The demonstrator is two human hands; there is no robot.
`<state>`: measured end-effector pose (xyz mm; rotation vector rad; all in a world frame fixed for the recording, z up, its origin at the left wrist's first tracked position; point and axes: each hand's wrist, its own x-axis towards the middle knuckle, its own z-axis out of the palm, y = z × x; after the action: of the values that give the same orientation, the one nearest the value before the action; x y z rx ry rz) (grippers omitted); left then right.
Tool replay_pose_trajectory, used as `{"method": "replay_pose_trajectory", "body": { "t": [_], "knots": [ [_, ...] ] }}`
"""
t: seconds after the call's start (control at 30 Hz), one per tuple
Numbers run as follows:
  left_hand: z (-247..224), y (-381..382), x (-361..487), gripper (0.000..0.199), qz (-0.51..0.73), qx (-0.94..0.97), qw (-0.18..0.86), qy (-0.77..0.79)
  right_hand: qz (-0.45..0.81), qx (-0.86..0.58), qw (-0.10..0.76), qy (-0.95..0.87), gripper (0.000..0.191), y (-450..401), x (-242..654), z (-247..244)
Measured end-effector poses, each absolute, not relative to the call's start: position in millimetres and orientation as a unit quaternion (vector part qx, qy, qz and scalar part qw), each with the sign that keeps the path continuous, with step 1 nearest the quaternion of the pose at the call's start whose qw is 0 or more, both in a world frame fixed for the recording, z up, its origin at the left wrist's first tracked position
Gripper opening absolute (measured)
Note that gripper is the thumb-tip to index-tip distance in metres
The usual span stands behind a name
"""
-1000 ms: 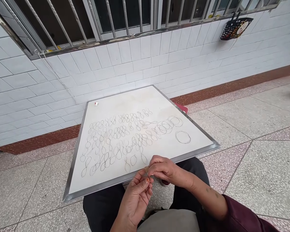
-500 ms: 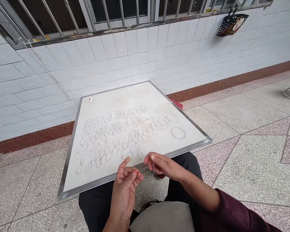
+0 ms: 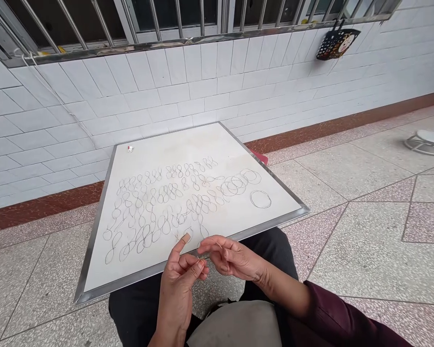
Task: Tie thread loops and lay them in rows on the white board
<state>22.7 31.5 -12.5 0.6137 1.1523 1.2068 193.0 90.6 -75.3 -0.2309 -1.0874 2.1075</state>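
My left hand [image 3: 181,282] is closed in a pinch, thumb against fingertips, on a thin wire [image 3: 219,245] in front of the board's near edge. Its index finger, with a tan wrap at the tip, points up and away from the pinch. My right hand [image 3: 237,259] is beside it, fingers curled and the same thin wire running along them; part of the wire is hidden by the fingers. Beyond the hands, rows of thin wire loops [image 3: 143,241], many twisted into figure eights, lie on a white board [image 3: 173,140] with a metal rim.
Larger wire rings [image 3: 251,176] overlap at the board's right, near a separate coiled ring [image 3: 260,199]. A small white-and-red item [image 3: 130,149] sits at the far left corner. A tiled wall [image 3: 173,91] stands behind; a dotted bag [image 3: 336,43] hangs there. A white stool [image 3: 428,140] is at right.
My right hand has moved left, close to my left fingertips, and the wire's wide arc between the hands no longer shows. My left hand keeps its pinch. The view has shifted slightly.
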Motion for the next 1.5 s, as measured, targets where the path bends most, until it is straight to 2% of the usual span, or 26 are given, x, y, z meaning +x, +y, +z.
{"method": "replay_pose_trajectory", "body": {
  "t": [0.13,0.3,0.63,1.03,1.3,1.5],
  "knots": [
    [-8,31,27,0.086,0.515,0.286,0.635,0.500,0.823,-0.057,0.352,-0.441,0.063,92,192,-78],
    [-9,33,34,0.085,0.498,0.278,0.648,0.505,0.839,-0.040,0.335,-0.428,0.066,93,189,-79],
    [-13,36,39,0.072,0.466,0.309,0.641,0.526,0.813,-0.089,0.375,-0.437,0.058,93,185,-80],
    [-9,32,36,0.090,0.460,0.379,0.581,0.555,0.816,-0.188,0.383,-0.390,0.049,85,183,-65],
    [-19,29,38,0.085,0.463,0.422,0.502,0.596,0.773,-0.268,0.425,-0.387,0.043,78,175,-53],
    [-14,27,34,0.081,0.476,0.414,0.524,0.572,0.770,-0.251,0.424,-0.405,0.045,76,175,-53]
  ]
}}
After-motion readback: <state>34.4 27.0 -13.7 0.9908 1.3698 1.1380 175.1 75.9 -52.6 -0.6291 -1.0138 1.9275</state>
